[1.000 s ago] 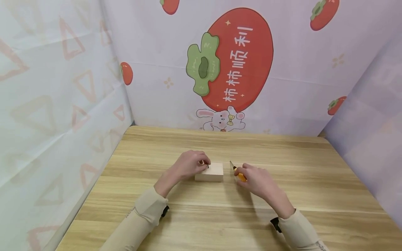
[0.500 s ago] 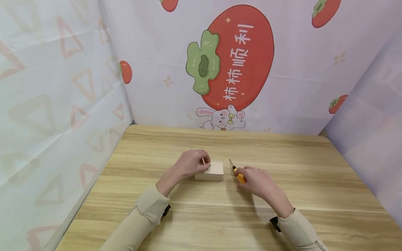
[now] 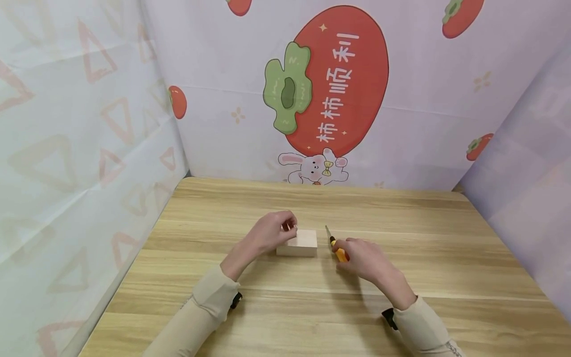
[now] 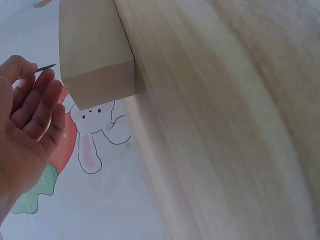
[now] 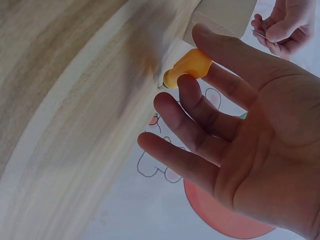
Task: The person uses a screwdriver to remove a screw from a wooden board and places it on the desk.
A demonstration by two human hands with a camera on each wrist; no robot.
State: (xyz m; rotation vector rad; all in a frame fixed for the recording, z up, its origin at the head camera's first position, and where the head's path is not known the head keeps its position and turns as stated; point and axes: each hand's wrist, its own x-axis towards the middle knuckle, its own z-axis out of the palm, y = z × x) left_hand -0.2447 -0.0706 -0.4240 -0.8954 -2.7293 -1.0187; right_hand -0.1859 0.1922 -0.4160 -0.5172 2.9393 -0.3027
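Observation:
Between thumb and index finger, my left hand (image 3: 269,233) pinches a small dark screw (image 4: 46,67), its pointed end facing the wooden block. That pale rectangular block (image 3: 304,239) lies on the table, and the hand is just above its left part. In the left wrist view the screw's tip appears apart from the block (image 4: 95,42). To the right of the block, my right hand (image 3: 367,258) holds a screwdriver (image 3: 341,254) by its yellow handle, its metal shaft pointing away from me. The right wrist view shows thumb and fingers at the handle (image 5: 190,67), with the other fingers spread loosely.
The wood-grain table (image 3: 285,307) extends around the block on all sides. A printed cloth backdrop (image 3: 214,139) stands along its far edge, with more cloth at left (image 3: 89,198) and right (image 3: 526,198).
My left hand has shifted slightly up with the screw, after being lower over the block. The right hand has barely moved; the screwdriver's shaft has turned a little farther away from me.

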